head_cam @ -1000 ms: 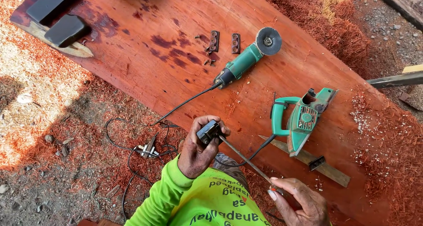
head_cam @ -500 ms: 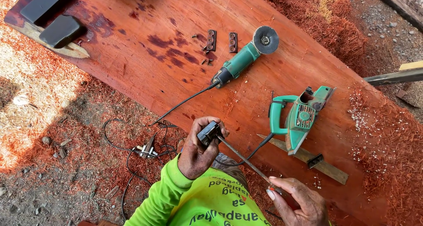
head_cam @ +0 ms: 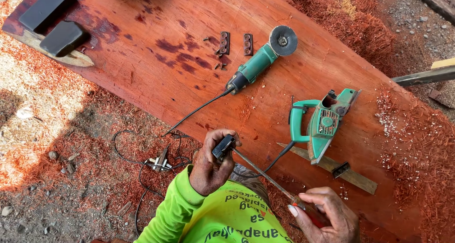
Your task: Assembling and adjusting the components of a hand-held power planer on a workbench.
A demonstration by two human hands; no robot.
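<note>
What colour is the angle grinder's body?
Green, with a black cord end; the angle grinder shows clearly in the head view.

Open plank (head_cam: 142,63) surface left of centre frame; my hands can pass there. Blocking: angle grinder (head_cam: 258,63) at upper centre, planer (head_cam: 322,124) at right, their cords trailing toward the lower left of frame.
</note>
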